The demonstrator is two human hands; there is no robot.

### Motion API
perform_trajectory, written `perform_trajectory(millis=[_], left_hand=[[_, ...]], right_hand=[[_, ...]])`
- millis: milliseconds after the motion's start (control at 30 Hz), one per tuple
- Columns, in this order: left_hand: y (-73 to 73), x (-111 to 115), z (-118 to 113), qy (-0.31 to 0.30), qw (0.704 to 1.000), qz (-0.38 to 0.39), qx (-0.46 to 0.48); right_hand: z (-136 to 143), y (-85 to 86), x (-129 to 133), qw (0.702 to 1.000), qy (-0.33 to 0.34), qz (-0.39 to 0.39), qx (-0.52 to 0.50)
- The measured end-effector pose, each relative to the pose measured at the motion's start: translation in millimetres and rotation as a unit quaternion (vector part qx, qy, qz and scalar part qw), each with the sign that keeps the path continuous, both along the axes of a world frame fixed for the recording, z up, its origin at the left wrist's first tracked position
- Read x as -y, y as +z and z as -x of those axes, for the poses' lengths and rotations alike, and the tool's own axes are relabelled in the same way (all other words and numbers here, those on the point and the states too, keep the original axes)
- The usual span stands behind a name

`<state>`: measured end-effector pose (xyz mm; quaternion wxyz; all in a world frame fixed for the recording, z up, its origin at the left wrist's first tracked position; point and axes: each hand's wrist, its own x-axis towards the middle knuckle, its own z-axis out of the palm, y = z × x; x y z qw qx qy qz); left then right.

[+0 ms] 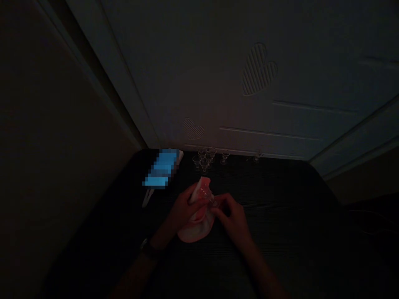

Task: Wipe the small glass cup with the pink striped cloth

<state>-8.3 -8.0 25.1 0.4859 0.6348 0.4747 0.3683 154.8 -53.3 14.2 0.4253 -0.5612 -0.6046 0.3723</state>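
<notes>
In dim light, my left hand (183, 207) is closed around a pink and white cloth (199, 232) and a small clear glass (204, 191) wrapped partly in it. The cloth's lower part hangs below my fingers over the dark table. From the right, my right hand (232, 214) pinches the small glass near its foot, thumb and fingers together. The glass is tilted, its bowl toward the left hand. Beyond the hands, several small stemmed glasses (204, 162) stand grouped at the table's back.
One more stemmed glass (225, 157) stands just right of the group, and another small glass object (257, 157) sits farther right. A lit, blurred screen (162, 168) leans on a stand at the left. Behind the table (280, 207) rises a pale panel with heart reliefs (258, 70).
</notes>
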Motion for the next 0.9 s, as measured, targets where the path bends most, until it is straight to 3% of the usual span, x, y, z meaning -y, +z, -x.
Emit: perform_trajectory(millis=[167, 333, 600, 900], left_hand=[[-7.5, 1, -4, -0.006, 1.000, -0.020, 0.023], [-6.4, 0, -7, -0.013, 0.999, -0.047, -0.009], [-12.3, 4, -9, -0.130, 0.976, -0.124, -0.120], [-7.7, 2, -8, -0.032, 0.995, -0.064, -0.062]], right_hand=[[3, -3.4, -1, 0.998, 0.022, -0.019, 0.051], [5, -6.1, 0, 0.994, -0.048, -0.034, 0.094], [3, -4.4, 0, 0.997, -0.064, -0.011, 0.046], [-1, -0.6, -3, 0.988, -0.104, -0.007, -0.117]])
